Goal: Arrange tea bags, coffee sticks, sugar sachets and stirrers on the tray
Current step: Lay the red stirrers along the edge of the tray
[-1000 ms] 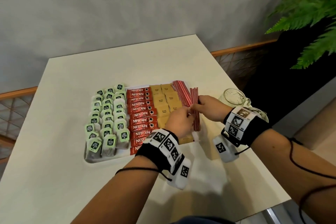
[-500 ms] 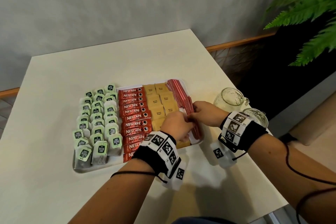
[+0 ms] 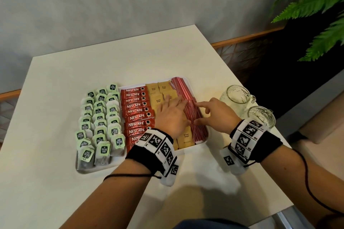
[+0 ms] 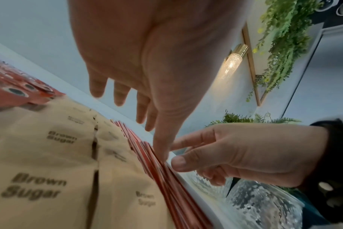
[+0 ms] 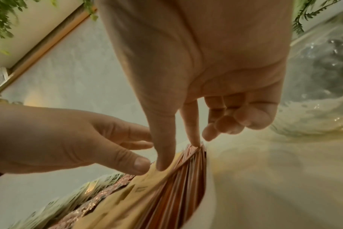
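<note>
Flanking the stirrers [image 3: 189, 111] at the tray's [image 3: 202, 142] three o'clock edge, you are spreading both hands [image 3: 170, 115] [image 3: 216, 115] loose-fingered, empty, along their twelve-to-six axis, the right nearer.

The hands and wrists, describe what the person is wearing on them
Both forearms are bare. The left hand and right hand wear no gloves. Each wrist has a black band with white blocks carrying black square tag markings; thin black cables trail along both forearms.

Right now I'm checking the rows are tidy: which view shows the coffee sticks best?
The head view: the coffee sticks lie in a full red column, labels readable. The left wrist view catches only a blurred red corner; the right wrist view only a thin blurred strip.
</note>
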A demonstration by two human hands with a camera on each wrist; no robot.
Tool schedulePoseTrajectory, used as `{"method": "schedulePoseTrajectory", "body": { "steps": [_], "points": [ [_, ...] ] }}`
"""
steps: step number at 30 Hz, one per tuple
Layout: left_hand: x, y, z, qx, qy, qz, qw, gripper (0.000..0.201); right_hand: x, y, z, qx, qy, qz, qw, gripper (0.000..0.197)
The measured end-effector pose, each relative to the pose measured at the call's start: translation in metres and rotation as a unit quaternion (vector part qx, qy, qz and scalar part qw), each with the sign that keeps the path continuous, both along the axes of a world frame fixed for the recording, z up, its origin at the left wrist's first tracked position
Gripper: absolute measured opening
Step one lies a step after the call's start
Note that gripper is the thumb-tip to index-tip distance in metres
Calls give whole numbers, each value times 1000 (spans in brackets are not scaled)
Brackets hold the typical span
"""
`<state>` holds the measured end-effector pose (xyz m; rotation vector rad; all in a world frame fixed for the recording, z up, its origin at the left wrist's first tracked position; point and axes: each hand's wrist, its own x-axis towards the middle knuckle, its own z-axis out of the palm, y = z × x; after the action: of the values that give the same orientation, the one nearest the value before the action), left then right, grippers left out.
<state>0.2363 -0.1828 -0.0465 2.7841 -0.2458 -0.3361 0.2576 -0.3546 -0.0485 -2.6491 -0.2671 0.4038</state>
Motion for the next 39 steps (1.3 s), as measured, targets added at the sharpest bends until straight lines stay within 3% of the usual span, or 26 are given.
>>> {"method": "schedulePoseTrajectory", "body": {
  "steps": [3, 9, 13, 17, 27, 32, 39],
  "points": [
    [0, -6, -3, 51, 37, -22, 998, 91, 1, 2, -4, -29, 16, 31, 999, 74],
    [-1, -14, -9, 109, 69, -21, 991, 100, 3, 0, 1, -15, -22, 36, 999, 80],
    [-5, -19, -16, 125, 60, -12, 990, 103, 1, 1, -1, -54, -24, 44, 997, 62],
    [-9, -27, -25, 140, 49, 2, 989, 111, 8, 4, 1, -53, -10, 67, 996, 60],
    [-5, -18, -16, 165, 78, -33, 983, 109, 11, 3, 0, -65, 32, 88, 993, 80],
    [-7, -19, -14, 169, 87, -39, 981, 114, 6, 1, -1, -26, 59, 64, 996, 94],
    [-8, -17, -17, 154, 80, -38, 984, 109, -6, -4, -4, 2, 51, 35, 998, 82]
  ]
}}
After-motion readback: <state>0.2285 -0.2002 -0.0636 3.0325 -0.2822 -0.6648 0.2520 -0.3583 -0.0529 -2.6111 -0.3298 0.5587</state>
